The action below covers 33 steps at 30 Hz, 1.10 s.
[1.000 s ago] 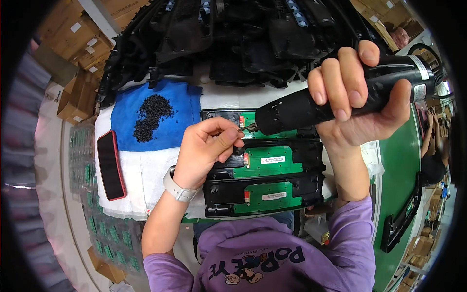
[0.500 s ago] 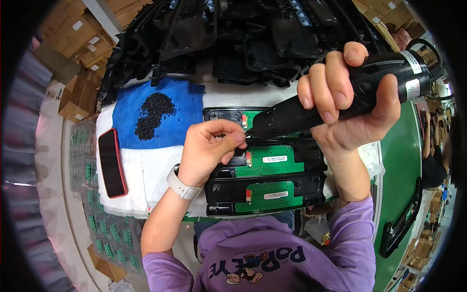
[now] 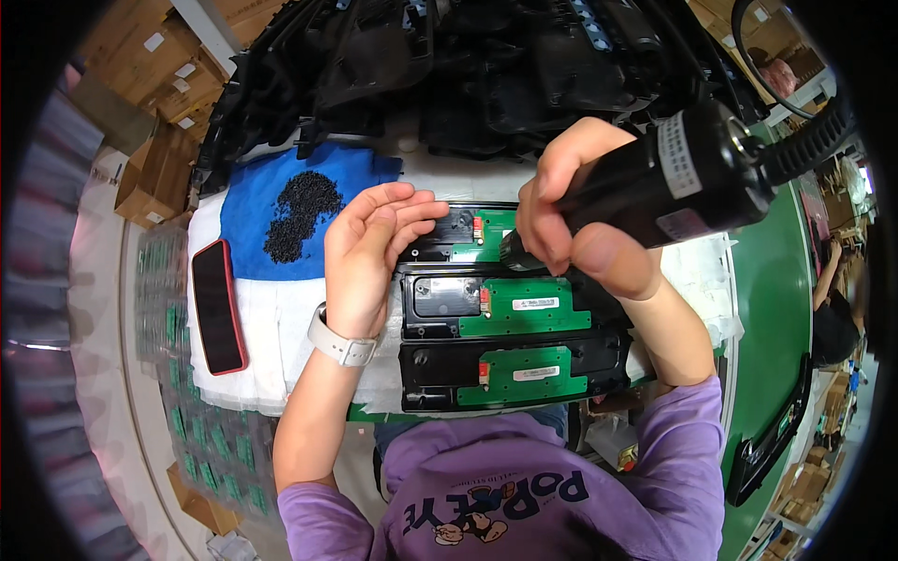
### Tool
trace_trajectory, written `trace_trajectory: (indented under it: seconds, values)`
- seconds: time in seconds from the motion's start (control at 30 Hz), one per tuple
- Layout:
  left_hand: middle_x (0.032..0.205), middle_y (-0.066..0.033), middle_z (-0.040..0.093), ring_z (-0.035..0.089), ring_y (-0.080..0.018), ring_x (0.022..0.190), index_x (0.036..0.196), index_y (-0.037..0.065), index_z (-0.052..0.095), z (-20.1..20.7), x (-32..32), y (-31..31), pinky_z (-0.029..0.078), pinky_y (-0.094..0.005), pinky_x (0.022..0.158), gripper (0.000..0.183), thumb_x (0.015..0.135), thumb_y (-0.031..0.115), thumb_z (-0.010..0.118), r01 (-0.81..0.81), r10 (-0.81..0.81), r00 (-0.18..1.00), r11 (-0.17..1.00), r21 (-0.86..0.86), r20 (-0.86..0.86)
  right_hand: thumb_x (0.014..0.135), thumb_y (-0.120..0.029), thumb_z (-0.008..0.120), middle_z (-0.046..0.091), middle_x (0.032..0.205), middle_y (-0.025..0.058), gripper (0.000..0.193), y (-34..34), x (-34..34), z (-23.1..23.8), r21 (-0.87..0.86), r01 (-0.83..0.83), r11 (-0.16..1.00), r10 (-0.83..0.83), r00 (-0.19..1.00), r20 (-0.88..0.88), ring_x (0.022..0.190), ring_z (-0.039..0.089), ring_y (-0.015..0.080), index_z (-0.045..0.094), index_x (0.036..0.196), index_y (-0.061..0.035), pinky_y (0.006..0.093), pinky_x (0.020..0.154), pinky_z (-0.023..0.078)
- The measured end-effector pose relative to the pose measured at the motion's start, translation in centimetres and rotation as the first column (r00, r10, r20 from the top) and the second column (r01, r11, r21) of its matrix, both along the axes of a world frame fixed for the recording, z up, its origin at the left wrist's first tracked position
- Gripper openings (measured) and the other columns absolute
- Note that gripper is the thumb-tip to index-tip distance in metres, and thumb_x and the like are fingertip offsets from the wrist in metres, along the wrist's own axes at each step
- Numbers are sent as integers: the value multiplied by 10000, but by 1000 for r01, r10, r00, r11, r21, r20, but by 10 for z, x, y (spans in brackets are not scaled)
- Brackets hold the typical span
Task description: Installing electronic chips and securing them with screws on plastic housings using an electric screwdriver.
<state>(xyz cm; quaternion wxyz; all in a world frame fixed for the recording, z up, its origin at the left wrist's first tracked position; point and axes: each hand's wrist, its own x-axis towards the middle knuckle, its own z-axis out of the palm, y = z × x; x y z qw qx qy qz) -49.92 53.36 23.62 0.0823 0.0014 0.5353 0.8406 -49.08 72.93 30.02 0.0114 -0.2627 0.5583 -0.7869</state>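
My right hand [image 3: 547, 210] is wrapped around a black corded electric screwdriver [image 3: 678, 182]. Its narrow end points down over the green circuit board [image 3: 490, 234] in the farthest black plastic panel [image 3: 430, 248]; whether it touches a screw there cannot be made out. My left hand [image 3: 365, 248] is open, fingers loosely stretched toward that panel's left end, and nothing shows in it. Nearer to me lie a middle panel [image 3: 440, 324] and a near panel [image 3: 440, 393], each with a green board. Left of them, small black screws [image 3: 304, 206] are heaped on a blue cloth [image 3: 248, 192].
A red-edged phone [image 3: 217, 309] lies on the white cloth [image 3: 262, 327] at the left. Many black plastic housings [image 3: 486, 103] are piled across the far side. A coiled cable [image 3: 814, 145] runs from the screwdriver. Another black panel [image 3: 772, 439] rests on the green surface at right.
My left hand has drawn back from the screwdriver's tip and its pinch has opened. The screwdriver has swung from slanting to steeper, its tip now over the far board.
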Motion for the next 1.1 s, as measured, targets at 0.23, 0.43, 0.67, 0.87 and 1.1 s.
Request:
trace_trajectory:
  seconds: [0.23,0.43,0.67,0.87,1.1]
  values:
    - [814,-146,608,592,-158,618,1006,-21,482,-8,-2,-3,465,-226,561,219,942,171,398,55,-55,998,997,-60,5,669,-144,697,492,606,12,296,-6,2,1,104,13,995,-9,999,-35,512,466,75,491,847,-27,201,479,380]
    - [615,-58,539,429,-74,419,938,5,506,-11,-1,0,315,-180,392,240,947,217,394,115,-113,993,991,-61,43,702,-181,730,469,570,21,339,-9,-6,-8,167,-159,973,194,955,-224,484,451,92,454,813,-18,223,447,362]
    - [513,19,403,273,-31,391,910,21,511,-7,1,3,204,-177,357,165,922,155,417,155,-150,983,987,-43,101,698,-167,731,492,590,27,319,-11,3,2,207,-111,972,135,985,-104,516,470,91,466,799,-20,219,474,378]
    - [581,13,419,301,-29,471,933,39,477,-3,2,0,208,-180,408,127,823,20,416,207,-209,968,978,29,138,728,-252,705,490,586,21,377,-2,-5,-3,51,-106,993,110,991,-82,473,460,97,450,901,-34,229,484,394]
    - [772,-88,598,466,-73,519,960,21,503,0,6,1,343,-173,464,99,869,60,506,238,-243,969,968,82,45,825,-424,535,468,641,-23,405,21,-13,22,-319,-234,918,180,965,-192,478,446,84,452,1001,-69,267,567,401]
